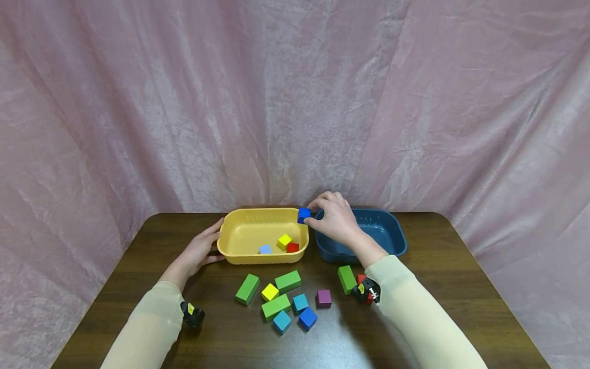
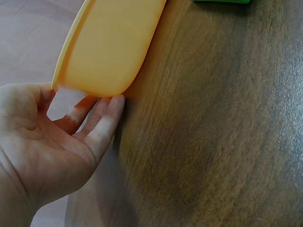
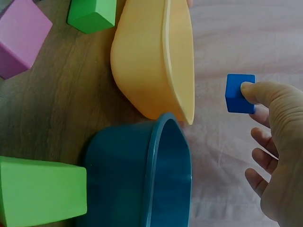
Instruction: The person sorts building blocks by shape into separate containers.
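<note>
My right hand pinches a blue cube between thumb and fingers, above the adjoining ends of the yellow tub and the dark blue tub. In the right wrist view the blue cube is clear of both tubs' rims, its far side hidden. At the yellow tub's left end, my left hand touches the outer wall with spread fingers. The left wrist view shows fingertips against the outside of that end wall. A yellow cube, a red block and a light blue block lie inside the yellow tub.
In front of the tubs lie several green blocks, a yellow cube, two light blue cubes, a blue cube and a purple cube. Red pieces are partly hidden by the right wrist camera. A pink curtain hangs behind.
</note>
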The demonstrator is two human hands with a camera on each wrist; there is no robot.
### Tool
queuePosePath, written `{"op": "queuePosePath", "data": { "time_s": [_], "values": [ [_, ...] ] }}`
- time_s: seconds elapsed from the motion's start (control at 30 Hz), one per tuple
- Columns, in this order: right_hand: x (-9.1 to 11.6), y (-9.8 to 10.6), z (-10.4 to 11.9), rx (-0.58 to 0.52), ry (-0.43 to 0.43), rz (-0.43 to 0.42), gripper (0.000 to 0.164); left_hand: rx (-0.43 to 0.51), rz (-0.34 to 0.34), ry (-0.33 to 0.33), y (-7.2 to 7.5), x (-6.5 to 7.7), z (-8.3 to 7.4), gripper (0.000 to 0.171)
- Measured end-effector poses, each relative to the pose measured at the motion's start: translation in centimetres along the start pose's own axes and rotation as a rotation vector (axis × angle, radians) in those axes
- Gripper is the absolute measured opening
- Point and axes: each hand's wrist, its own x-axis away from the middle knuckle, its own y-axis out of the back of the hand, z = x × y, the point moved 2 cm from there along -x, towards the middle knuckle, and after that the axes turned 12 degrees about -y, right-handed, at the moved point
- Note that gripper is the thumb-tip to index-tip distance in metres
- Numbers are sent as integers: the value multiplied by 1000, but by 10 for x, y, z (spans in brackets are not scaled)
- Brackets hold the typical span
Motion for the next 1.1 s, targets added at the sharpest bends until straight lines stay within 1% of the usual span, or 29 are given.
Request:
{"op": "queuePosePath", "data": {
  "time_s": [0.43, 0.6, 0.7, 0.93, 1.1],
  "values": [
    [-14, -11, 8, 36, -22, 9, 31, -3, -21, 10, 1, -4, 1, 57],
    [-18, -16, 9, 42, -32, 15, 31, -10, -16, 5, 2, -6, 1, 57],
    [-19, -18, 11, 42, -36, 21, 31, -10, -17, 6, 3, -7, 2, 58],
    [-20, -19, 13, 23, -30, 54, 40, -9, -4, 2, 3, -7, 4, 58],
    [-17, -16, 12, 11, -24, 52, 39, -13, -4, -7, 3, -8, 3, 57]
  ]
}}
